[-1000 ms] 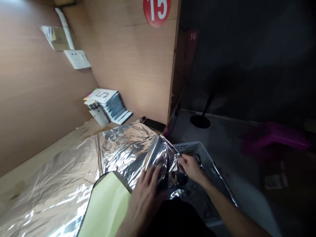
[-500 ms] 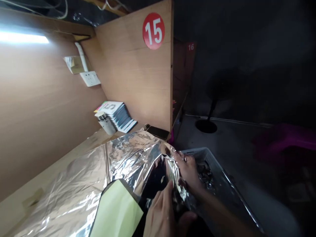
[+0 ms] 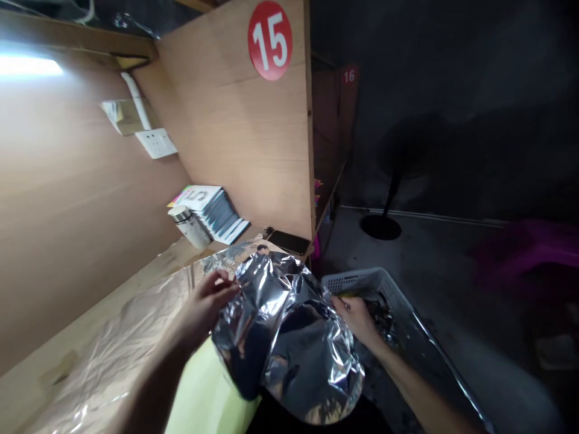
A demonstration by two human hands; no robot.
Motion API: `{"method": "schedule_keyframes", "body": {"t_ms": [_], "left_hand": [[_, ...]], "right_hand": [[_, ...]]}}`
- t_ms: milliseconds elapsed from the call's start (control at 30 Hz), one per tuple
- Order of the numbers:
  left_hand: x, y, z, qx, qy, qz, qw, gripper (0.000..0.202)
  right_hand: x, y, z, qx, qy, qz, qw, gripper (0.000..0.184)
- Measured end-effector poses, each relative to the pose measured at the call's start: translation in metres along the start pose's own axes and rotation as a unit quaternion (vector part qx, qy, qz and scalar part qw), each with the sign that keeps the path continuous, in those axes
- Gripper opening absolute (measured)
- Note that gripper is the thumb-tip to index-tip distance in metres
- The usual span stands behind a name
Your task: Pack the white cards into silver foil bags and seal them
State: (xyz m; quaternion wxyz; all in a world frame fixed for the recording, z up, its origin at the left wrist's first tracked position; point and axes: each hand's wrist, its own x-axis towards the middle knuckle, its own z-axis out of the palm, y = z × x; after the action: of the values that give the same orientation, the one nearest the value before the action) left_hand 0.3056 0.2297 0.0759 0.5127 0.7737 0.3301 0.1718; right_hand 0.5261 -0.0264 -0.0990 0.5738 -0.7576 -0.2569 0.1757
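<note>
You have a lamp (image 3: 29, 65) above and left of your left hand (image 3: 208, 304), overexposed and washing out the nearby panel (image 3: 67, 157). Foil (image 3: 312, 349) between your hands returns hard white glare. Your left forearm (image 3: 156, 374) lies in shadow. Beyond your right hand (image 3: 357, 316) is deep gloom, where what is probably a fan (image 3: 393, 191) barely resolves. Both hands read slightly soft; frame edges look stretched.
</note>
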Motion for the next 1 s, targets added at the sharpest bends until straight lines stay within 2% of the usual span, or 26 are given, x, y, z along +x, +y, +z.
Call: {"method": "schedule_keyframes", "body": {"t_ms": [33, 100, 133, 233, 300, 400, 467, 500, 567, 667, 733, 833, 900, 1000], "left_hand": [[0.024, 0.001, -0.017, 0.147, -0.019, 0.017, 0.989, 0.026], [0.070, 0.004, -0.041, 0.243, -0.032, 0.011, 0.969, 0.020], [0.090, 0.005, -0.046, 0.286, -0.030, 0.009, 0.958, 0.016], [0.130, 0.003, -0.040, 0.383, -0.007, 0.007, 0.924, 0.007], [0.138, -0.002, -0.022, 0.436, 0.006, 0.020, 0.899, 0.008], [0.127, -0.013, 0.008, 0.485, 0.032, 0.058, 0.872, 0.026], [0.107, -0.019, 0.026, 0.502, 0.057, 0.075, 0.860, 0.035], [0.094, -0.023, 0.036, 0.506, 0.064, 0.078, 0.857, 0.038], [0.065, -0.032, 0.054, 0.509, 0.065, 0.073, 0.855, 0.044], [0.023, -0.052, 0.080, 0.506, 0.053, 0.058, 0.859, 0.057], [0.004, -0.065, 0.094, 0.480, 0.061, 0.055, 0.874, 0.068], [-0.004, -0.075, 0.104, 0.311, 0.092, 0.034, 0.945, 0.070], [0.001, -0.076, 0.103, 0.180, 0.107, 0.012, 0.978, 0.058], [0.014, -0.075, 0.086, 0.046, 0.124, -0.014, 0.991, 0.032]], "right_hand": [[0.002, 0.012, -0.001, -0.043, -0.031, -0.013, 0.999, 0.062], [0.003, 0.032, -0.004, -0.114, -0.094, -0.032, 0.989, 0.055], [0.003, 0.039, -0.005, -0.158, -0.113, -0.036, 0.980, 0.050], [0.006, 0.039, -0.011, -0.326, -0.091, -0.033, 0.940, 0.026], [0.011, 0.019, -0.013, -0.398, -0.040, -0.056, 0.915, 0.016], [0.026, -0.037, -0.004, -0.372, 0.002, -0.169, 0.913, 0.027], [0.043, -0.074, 0.014, -0.319, -0.008, -0.237, 0.918, 0.031], [0.054, -0.088, 0.025, -0.300, -0.013, -0.250, 0.921, 0.031], [0.079, -0.101, 0.049, -0.274, -0.012, -0.234, 0.933, 0.029], [0.118, -0.094, 0.076, -0.235, -0.037, -0.189, 0.953, 0.021], [0.134, -0.089, 0.087, -0.213, -0.064, -0.189, 0.956, 0.025], [0.142, -0.103, 0.097, -0.193, -0.066, -0.222, 0.953, 0.032], [0.139, -0.125, 0.105, -0.174, -0.062, -0.254, 0.949, 0.030], [0.127, -0.160, 0.126, -0.137, -0.072, -0.306, 0.939, 0.020]]}}
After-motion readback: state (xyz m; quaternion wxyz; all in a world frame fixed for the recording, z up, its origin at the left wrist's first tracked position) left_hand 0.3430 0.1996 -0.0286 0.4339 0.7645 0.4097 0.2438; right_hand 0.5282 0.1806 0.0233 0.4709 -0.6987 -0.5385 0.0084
